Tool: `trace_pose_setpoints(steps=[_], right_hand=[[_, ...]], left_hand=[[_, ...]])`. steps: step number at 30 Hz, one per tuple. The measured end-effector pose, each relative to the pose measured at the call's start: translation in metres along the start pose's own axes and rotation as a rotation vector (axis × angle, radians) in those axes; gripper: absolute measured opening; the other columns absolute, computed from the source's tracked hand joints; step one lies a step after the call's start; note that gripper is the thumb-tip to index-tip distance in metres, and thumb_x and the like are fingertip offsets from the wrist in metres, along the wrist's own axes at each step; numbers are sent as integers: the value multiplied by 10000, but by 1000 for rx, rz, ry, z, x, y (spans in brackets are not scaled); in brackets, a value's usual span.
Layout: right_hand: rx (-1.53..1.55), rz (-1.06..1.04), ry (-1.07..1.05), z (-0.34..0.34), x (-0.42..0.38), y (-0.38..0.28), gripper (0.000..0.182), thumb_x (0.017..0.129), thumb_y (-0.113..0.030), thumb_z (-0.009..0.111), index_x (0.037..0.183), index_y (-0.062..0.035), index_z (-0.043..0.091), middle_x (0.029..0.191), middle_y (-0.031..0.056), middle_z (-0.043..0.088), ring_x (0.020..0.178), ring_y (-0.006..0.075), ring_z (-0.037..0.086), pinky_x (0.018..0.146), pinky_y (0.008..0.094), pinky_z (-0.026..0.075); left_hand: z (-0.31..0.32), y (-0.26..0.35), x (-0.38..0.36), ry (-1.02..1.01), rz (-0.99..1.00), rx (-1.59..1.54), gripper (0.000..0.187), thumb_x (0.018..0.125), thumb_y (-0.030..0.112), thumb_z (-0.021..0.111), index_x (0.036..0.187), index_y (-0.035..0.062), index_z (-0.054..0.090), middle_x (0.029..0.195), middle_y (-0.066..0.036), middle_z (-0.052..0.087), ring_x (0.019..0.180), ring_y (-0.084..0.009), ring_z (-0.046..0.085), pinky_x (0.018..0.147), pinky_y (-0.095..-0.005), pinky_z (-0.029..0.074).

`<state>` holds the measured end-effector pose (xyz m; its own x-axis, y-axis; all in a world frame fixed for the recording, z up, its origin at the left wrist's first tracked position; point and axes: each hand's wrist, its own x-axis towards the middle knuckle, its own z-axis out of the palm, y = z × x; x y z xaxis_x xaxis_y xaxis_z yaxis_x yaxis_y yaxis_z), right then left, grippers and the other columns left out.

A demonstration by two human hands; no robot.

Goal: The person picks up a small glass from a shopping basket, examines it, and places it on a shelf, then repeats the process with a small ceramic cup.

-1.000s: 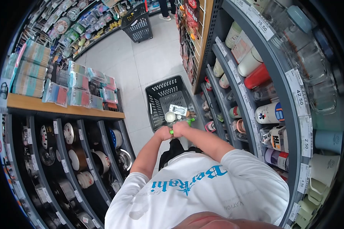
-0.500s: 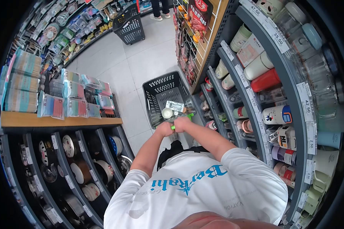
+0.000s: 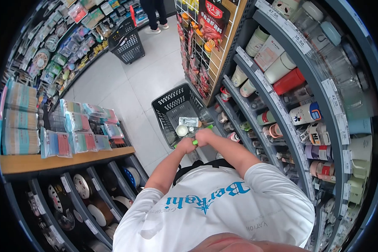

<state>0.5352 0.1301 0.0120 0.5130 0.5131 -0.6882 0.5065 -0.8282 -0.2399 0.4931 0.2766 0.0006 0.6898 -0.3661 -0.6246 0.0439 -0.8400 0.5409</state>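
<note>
Both fists are closed on the green handle (image 3: 195, 142) of a black shopping basket (image 3: 160, 110), my left hand (image 3: 186, 145) on the left part and my right hand (image 3: 204, 137) just beside it on the right. Inside the basket, near the handle end, lie a white round bowl-like item (image 3: 182, 130) and a flat pack (image 3: 188, 122) with a pale front. A small round item and something brownish are next to them, too small to name.
Shelves of bottles and cups (image 3: 305, 114) curve along the right. A rack of food packets (image 3: 212, 25) stands ahead. Packaged goods lie on a wooden ledge (image 3: 67, 160) at left, over shelved pans. Beyond are another black basket (image 3: 128, 46) and a person's legs (image 3: 153, 14).
The view has shifted, and the packet rack and right shelves look nearer. The far basket and the person's legs appear further left. Both my hands keep hold of the handle.
</note>
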Motion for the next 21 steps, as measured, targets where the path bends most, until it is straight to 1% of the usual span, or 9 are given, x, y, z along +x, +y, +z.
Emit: trace_pose_setpoints(steps=[2, 5, 8, 11, 14, 21], right_hand=[[-3, -11, 21, 3, -1, 0, 225, 683, -254, 628, 827, -123, 742, 907, 122, 714, 875, 304, 684, 720, 430, 549], [-25, -20, 29, 6, -1, 0, 217, 695, -261, 621, 830, -141, 741, 886, 112, 714, 867, 303, 685, 711, 430, 549], [-21, -34, -16, 8, -5, -1, 225, 699, -266, 618, 839, -139, 739, 876, 109, 713, 862, 303, 685, 712, 435, 549], [-48, -1, -50, 17, -12, -3, 226, 693, -263, 620, 841, -138, 736, 871, 109, 712, 853, 303, 684, 704, 436, 546], [-30, 12, -57, 31, -18, -5, 225, 686, -254, 616, 836, -135, 734, 867, 109, 712, 841, 306, 684, 687, 442, 543], [-13, 12, -52, 60, -29, -10, 232, 680, -235, 613, 845, -127, 736, 861, 121, 710, 826, 313, 684, 681, 443, 542]], left_hand=[[4, -5, 3, 19, 22, 23, 345, 759, 363, 614, 947, 86, 697, 971, -198, 680, 929, -371, 643, 849, -451, 507], [9, -6, 3, 28, 58, 31, 341, 769, 366, 599, 954, 99, 701, 974, -195, 680, 925, -374, 645, 843, -461, 509], [26, -14, 10, 42, 66, 32, 323, 782, 354, 577, 955, 115, 707, 978, -192, 680, 918, -375, 648, 837, -465, 512], [38, -12, 7, 27, 56, 7, 304, 786, 328, 571, 955, 117, 709, 983, -193, 679, 918, -371, 650, 836, -462, 515], [40, 0, -9, 18, 50, 28, 300, 791, 320, 569, 965, 119, 708, 985, -187, 682, 919, -368, 653, 832, -460, 518], [63, 3, -19, -19, 40, 70, 293, 803, 305, 559, 981, 125, 707, 998, -177, 685, 923, -365, 658, 828, -462, 526]])
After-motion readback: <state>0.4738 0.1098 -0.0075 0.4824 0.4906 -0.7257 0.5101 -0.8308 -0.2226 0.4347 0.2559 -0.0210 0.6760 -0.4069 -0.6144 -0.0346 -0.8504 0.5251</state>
